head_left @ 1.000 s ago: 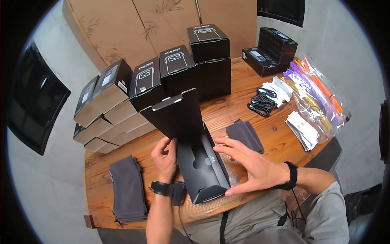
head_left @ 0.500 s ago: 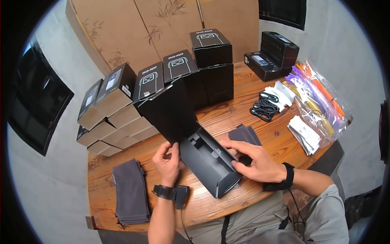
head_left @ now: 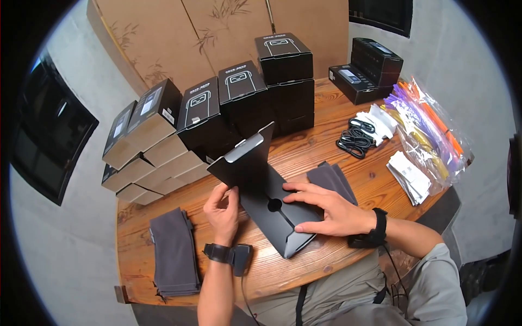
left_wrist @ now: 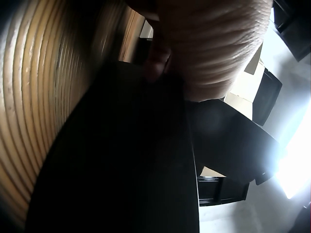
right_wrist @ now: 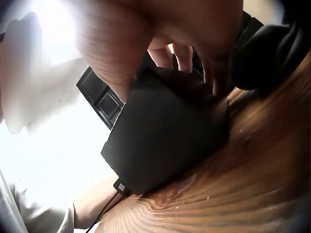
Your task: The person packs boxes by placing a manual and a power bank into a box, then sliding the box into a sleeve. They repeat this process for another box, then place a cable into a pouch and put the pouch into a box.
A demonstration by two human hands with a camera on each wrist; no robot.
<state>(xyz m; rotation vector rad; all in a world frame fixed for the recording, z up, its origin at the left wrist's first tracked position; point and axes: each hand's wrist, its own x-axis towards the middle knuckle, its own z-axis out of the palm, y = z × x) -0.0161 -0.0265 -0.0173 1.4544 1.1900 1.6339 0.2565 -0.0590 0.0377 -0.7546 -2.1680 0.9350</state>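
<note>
Wooden table [head_left: 321, 144] below; black box [head_left: 263, 220] topped by spread right hand [head_left: 337, 212], left hand [head_left: 222, 216] beside it, grip can't be told. Could get creased if pushed unevenly.

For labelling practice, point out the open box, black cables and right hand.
Open box [head_left: 265, 218]: head view, inner flap
Black cables [head_left: 354, 143]: head view, lower coil
Right hand [head_left: 340, 213]: head view, back of hand

Stacked boxes [head_left: 239, 82] line the tabletop [head_left: 322, 140] beyond the left hand [head_left: 222, 213], before a tan panel [head_left: 312, 19]. Folded gray cloths [head_left: 175, 251] lie left of that hand; another gray bundle [head_left: 333, 176] sits just past the right hand [head_left: 338, 212]. Beyond and right of it rest black cables [head_left: 354, 142], white slips [head_left: 408, 177] and a clear bag [head_left: 441, 173] of colorful strips [head_left: 413, 117].
</note>
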